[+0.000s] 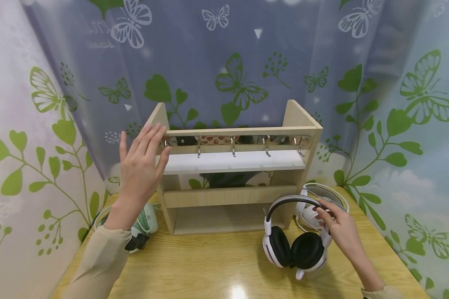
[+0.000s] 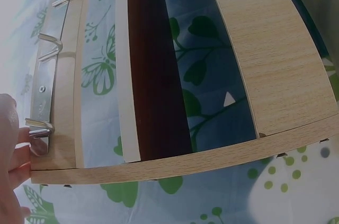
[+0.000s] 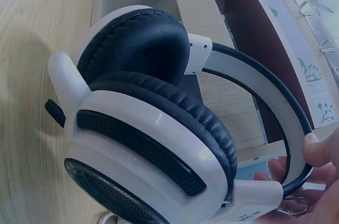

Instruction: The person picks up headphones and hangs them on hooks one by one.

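Observation:
My right hand [image 1: 338,226] pinches the headband of a white and black headset [image 1: 295,245]. Its two black padded ear cups [image 3: 137,49] hang down over the table, in front of the shelf's right side. At the upper left corner of the small wooden shelf [image 1: 230,197], my left hand [image 1: 140,164] rests with straight fingers. The left wrist view shows only part of that hand, beside the end of the hook rail [image 2: 45,75]. Several metal hooks [image 1: 233,147] stick out from the rail along the shelf's top board, with nothing hanging on them.
A second white headset [image 1: 308,216] lies on the table behind my right hand. To the left of the shelf, partly behind my left forearm, is a pale green headset [image 1: 147,220]. The wooden table [image 1: 209,265] meets patterned curtains [image 1: 194,66] at the back and sides.

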A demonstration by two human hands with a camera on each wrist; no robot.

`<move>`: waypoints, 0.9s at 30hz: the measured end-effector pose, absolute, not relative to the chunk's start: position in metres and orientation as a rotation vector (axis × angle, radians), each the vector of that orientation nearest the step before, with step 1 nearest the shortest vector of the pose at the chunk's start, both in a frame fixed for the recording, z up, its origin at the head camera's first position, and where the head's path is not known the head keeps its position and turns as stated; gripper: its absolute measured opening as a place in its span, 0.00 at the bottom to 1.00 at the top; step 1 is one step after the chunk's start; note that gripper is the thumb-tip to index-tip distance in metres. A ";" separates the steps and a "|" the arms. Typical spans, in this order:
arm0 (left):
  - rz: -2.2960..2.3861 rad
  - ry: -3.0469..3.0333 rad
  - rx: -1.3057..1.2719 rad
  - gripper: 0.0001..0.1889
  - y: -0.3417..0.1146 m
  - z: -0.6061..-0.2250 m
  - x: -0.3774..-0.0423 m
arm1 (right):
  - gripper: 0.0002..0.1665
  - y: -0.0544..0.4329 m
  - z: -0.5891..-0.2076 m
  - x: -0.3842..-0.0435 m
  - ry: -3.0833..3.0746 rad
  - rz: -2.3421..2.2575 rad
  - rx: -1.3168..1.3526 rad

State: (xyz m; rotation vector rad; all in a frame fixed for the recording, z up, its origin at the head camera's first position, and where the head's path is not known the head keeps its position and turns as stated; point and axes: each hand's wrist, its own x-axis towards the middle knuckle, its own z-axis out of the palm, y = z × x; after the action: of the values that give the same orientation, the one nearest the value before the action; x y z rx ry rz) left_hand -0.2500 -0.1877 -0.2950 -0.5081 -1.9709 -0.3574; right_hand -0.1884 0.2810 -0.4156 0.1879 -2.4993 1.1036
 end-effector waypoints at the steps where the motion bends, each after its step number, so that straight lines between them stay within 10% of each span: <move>1: -0.351 -1.973 -0.507 0.28 -0.188 -0.295 -0.250 | 0.21 0.281 -0.415 -0.189 -2.492 1.101 0.193; 27: -0.343 -1.976 -0.501 0.29 -0.188 -0.296 -0.251 | 0.20 0.283 -0.395 -0.186 -2.447 1.070 0.217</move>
State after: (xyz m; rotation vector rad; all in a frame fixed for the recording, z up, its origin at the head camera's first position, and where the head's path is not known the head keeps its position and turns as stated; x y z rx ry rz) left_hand -0.2510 -0.1881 -0.2956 -0.5011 -1.9762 -0.3431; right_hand -0.1865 0.2828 -0.3953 0.2170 -2.4473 1.0704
